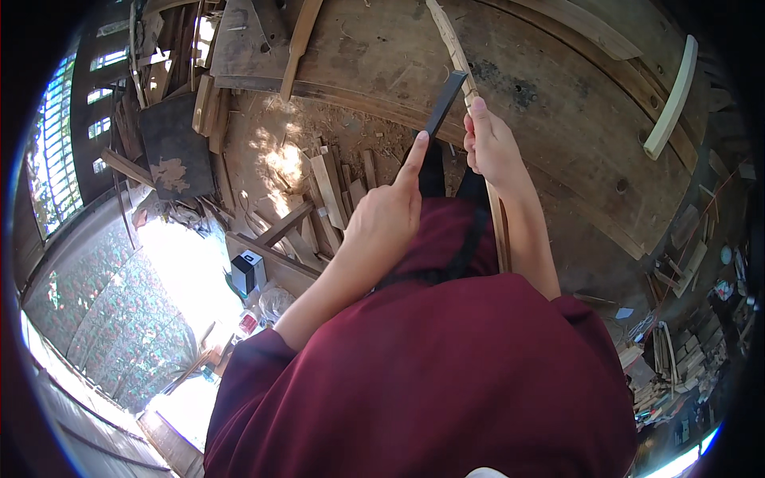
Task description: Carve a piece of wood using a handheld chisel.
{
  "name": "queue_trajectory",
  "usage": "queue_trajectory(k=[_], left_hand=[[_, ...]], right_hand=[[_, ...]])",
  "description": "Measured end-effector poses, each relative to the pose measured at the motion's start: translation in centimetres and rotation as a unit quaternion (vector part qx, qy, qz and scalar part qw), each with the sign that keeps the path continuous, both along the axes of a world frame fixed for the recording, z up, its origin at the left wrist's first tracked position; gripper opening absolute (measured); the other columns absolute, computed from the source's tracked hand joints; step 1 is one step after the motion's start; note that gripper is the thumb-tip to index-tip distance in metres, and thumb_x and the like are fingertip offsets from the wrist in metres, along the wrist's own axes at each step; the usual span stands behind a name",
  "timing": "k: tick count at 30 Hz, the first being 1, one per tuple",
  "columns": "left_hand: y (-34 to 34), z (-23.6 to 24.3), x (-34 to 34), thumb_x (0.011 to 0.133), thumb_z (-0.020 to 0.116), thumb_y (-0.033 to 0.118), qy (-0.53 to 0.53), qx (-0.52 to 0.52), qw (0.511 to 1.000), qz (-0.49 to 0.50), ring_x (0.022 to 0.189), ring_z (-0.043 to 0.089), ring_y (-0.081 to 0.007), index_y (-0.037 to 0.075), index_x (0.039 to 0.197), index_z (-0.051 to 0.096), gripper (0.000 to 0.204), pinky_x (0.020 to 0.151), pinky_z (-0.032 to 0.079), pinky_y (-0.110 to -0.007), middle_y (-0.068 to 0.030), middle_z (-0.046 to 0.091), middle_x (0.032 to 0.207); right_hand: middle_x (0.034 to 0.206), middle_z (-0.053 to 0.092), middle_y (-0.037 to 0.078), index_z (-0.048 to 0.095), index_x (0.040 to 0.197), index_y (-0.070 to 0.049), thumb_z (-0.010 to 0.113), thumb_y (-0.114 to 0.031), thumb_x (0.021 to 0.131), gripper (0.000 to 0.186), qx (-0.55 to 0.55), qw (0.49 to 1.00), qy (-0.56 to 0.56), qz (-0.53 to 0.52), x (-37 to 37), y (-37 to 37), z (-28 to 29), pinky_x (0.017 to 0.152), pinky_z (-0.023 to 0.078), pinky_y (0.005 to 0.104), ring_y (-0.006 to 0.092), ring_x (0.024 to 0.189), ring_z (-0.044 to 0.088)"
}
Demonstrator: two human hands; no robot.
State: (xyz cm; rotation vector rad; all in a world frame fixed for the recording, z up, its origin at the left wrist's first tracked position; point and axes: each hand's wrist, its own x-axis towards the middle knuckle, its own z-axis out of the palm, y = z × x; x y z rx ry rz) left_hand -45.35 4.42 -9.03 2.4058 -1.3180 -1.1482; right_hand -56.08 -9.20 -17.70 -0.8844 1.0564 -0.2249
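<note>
One wooden strip (pixel 454 46): long axis runs from the person's torso (pixel 430 366) outward over the workbench (pixel 382 64), far end angled left. Right hand (pixel 490 142): closed around strip. Left hand (pixel 386 211): gripping one dark flat bar-shaped tool (pixel 446 102), index finger extended along it, tool pointing forward-right to the strip.

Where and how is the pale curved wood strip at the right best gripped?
Probably the middle of the pale strip, thumb and fingers across its narrow width, from the person's side: it is long, slim and bowed, with its nearer end toward them. The right hand is nearer but holds a wooden stick.
</note>
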Motion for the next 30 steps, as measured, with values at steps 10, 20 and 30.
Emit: queue_trajectory(k=[10, 20, 30], left_hand=[[-1.9, -2.3, 0.5, 0.101, 0.042, 0.018, -0.033, -0.042, 0.997, 0.050, 0.061, 0.061, -0.0456, 0.023, 0.154, 0.020, 0.058, 0.060, 0.045, -0.054, -0.0253, 0.059, 0.062], [0.6, -0.2, -0.3, 0.100, 0.043, 0.015, 0.042, -0.043, 0.997, 0.046, 0.061, 0.062, -0.0441, 0.022, 0.154, 0.022, 0.059, 0.061, 0.046, -0.052, -0.0246, 0.057, 0.061], [-0.6, -0.4, -1.4, 0.096, 0.047, 0.013, 0.006, -0.021, 0.999, 0.045, 0.058, 0.060, -0.0438, 0.020, 0.154, 0.017, 0.067, 0.058, 0.047, -0.055, -0.0242, 0.060, 0.063]], right_hand=[[0.061, 0.041, -0.001, 0.045, 0.079, -0.010, 0.036, -0.050, 0.104, 0.048, 0.054, 0.999, -0.003, -0.001, -0.1, 0.5, 0.3, 0.040, 0.030, 0.0242, 0.0071, 0.044, 0.035], [0.063, 0.042, 0.000, 0.046, 0.081, -0.009, 0.036, -0.051, 0.104, 0.049, 0.071, 0.997, -0.004, 0.002, -0.3, 0.2, 0.6, 0.041, 0.032, 0.0240, 0.0080, 0.046, 0.037], [0.061, 0.039, -0.003, 0.046, 0.084, -0.009, 0.035, -0.058, 0.101, 0.053, 0.056, 0.998, 0.000, 0.013, -0.1, 0.1, 0.8, 0.040, 0.028, 0.0230, 0.0064, 0.044, 0.035]])
